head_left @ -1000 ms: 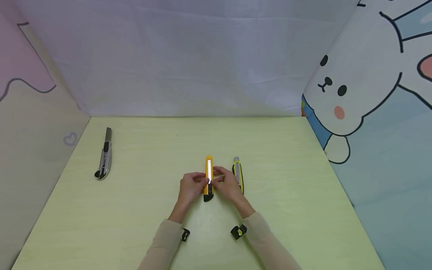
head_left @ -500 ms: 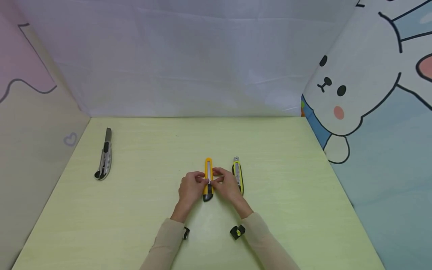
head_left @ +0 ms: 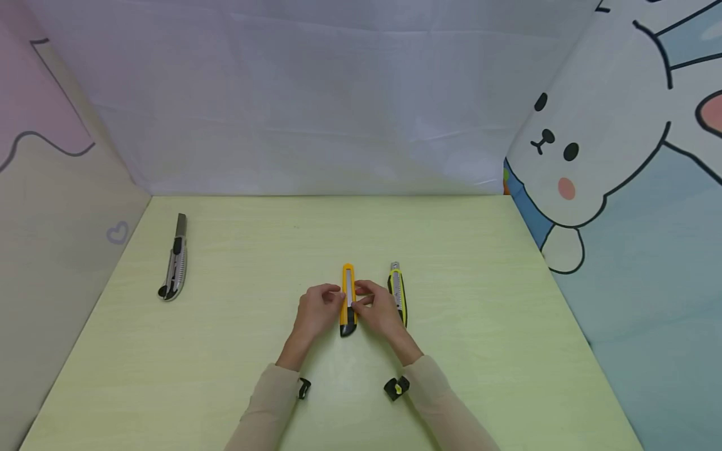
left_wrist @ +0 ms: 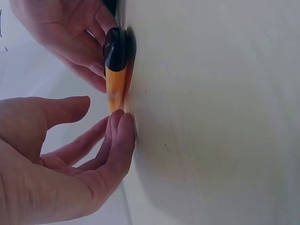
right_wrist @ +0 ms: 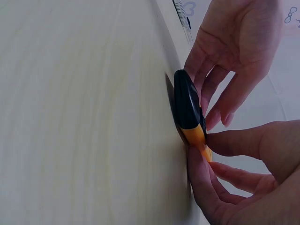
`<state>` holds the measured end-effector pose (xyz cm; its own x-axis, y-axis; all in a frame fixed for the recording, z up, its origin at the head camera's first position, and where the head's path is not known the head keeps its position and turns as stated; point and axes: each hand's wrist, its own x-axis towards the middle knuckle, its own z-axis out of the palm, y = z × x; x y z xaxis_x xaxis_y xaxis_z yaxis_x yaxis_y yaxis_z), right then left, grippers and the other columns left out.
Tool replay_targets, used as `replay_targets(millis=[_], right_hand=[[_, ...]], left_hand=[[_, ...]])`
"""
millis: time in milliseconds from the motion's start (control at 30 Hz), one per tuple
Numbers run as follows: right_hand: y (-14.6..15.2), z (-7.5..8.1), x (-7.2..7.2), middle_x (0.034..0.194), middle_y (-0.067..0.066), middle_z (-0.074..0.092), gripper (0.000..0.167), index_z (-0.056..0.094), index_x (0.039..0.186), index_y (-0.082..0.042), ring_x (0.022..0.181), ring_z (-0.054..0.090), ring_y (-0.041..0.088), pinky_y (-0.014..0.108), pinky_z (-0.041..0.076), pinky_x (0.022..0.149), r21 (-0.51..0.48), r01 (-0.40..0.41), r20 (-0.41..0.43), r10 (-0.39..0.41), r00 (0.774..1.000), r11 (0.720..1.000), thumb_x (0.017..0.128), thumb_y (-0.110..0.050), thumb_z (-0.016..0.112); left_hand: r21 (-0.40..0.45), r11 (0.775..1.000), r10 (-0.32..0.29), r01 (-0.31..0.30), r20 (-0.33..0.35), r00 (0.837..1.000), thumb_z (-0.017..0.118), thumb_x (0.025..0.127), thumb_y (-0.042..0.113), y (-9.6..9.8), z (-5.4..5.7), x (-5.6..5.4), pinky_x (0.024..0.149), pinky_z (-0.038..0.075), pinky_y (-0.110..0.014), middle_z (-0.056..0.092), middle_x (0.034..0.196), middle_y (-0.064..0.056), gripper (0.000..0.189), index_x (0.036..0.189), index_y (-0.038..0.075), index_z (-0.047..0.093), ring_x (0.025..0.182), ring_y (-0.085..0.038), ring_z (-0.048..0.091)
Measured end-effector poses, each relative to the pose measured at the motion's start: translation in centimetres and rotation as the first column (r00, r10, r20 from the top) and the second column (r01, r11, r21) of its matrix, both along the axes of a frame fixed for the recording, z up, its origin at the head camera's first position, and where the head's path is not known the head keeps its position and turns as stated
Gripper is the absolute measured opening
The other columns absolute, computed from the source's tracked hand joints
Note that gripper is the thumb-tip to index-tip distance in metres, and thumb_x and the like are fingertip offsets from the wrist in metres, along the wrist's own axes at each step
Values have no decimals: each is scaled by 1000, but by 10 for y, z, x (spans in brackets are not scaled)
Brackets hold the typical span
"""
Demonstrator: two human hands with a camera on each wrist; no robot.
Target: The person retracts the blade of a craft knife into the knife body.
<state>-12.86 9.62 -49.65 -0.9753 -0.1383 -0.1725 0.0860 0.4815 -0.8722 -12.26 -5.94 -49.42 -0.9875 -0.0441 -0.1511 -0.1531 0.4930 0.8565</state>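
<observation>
An orange utility knife (head_left: 348, 313) with a black end lies on the table between both hands, black end toward the person. My right hand (head_left: 379, 307) pinches its right side; in the right wrist view the thumb (right_wrist: 234, 142) and a fingertip meet on the orange body. My left hand (head_left: 317, 308) is at its left side. In the left wrist view the left thumb (left_wrist: 70, 110) stands away from the knife, while the fingertips touch or nearly touch its edge. Just right of the right hand lies a yellow-green and black utility knife (head_left: 397, 288), its lower part partly covered by that hand.
A silver and black utility knife (head_left: 177, 266) lies at the far left of the light table (head_left: 254, 250), blade end pointing away. A white cloth backdrop (head_left: 327, 113) rises behind the table's back edge. Printed panels stand at both sides.
My left hand has drawn slightly left, its thumb coming off the orange utility knife. The right hand has kept its grip, and the knife has barely shifted.
</observation>
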Motion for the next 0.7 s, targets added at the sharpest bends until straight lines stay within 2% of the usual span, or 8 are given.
replay_targets(millis=[300, 700], right_hand=[[0, 0, 1, 118, 17, 70, 42, 63, 133, 1, 91, 70, 24, 32, 59, 76, -8, 1, 6, -1, 1000, 1000, 92, 3, 72], [0, -1, 3, 118, 16, 69, 42, 62, 135, 0, 94, 69, 24, 32, 59, 78, -18, 7, 3, -7, 1000, 1000, 93, 2, 71]], left_hand=[[3, 1000, 14, -14, -65, 998, 70, 99, 15, -12, -3, -6, 81, 58, -44, 77, 95, -11, 21, 110, -2, 76, 86, -26, 71], [-22, 995, 98, -100, -66, 993, 68, 100, 21, -27, 3, -10, 84, 56, -45, 75, 102, -15, 27, 110, -2, 77, 92, -28, 68]])
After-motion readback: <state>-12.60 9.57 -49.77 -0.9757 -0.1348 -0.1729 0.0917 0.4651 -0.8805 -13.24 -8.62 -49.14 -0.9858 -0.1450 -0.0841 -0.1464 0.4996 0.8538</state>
